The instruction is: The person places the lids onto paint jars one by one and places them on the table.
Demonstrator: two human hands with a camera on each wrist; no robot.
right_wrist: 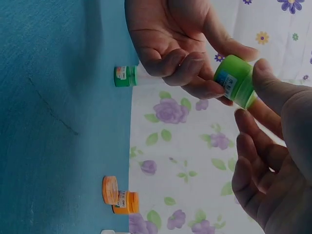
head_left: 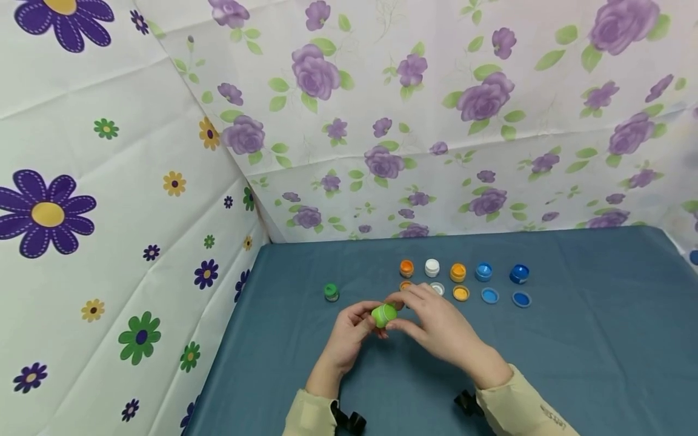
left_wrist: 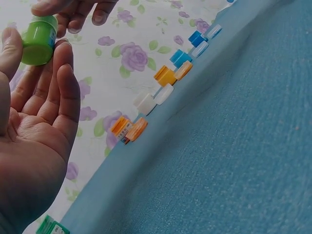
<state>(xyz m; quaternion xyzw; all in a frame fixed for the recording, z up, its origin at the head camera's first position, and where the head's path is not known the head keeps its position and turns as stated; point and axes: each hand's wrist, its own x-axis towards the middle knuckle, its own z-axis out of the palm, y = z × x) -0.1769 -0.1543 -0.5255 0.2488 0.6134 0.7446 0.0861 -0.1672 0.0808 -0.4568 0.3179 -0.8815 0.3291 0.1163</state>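
Observation:
A small light green paint jar [head_left: 384, 315] with its lid on is held up between both hands, tilted over the table. My left hand [head_left: 346, 340] grips the body of the jar, thumb on one side and fingers on the other. With thumb and index finger, my right hand [head_left: 438, 321] pinches the lid end [right_wrist: 248, 87]; its other fingers are away from the jar. A printed label [right_wrist: 227, 84] shows on the jar's side. A dark green jar [head_left: 331, 292], lid on, stands on the table to the left of the hands.
Behind the hands, an orange jar [head_left: 406, 268], a white jar [head_left: 432, 267], a yellow jar [head_left: 457, 272], a light blue jar [head_left: 483, 271] and a dark blue jar [head_left: 519, 274] stand uncapped on the blue tablecloth [head_left: 600, 339]. Their lids, such as the yellow lid [head_left: 460, 293], lie in front.

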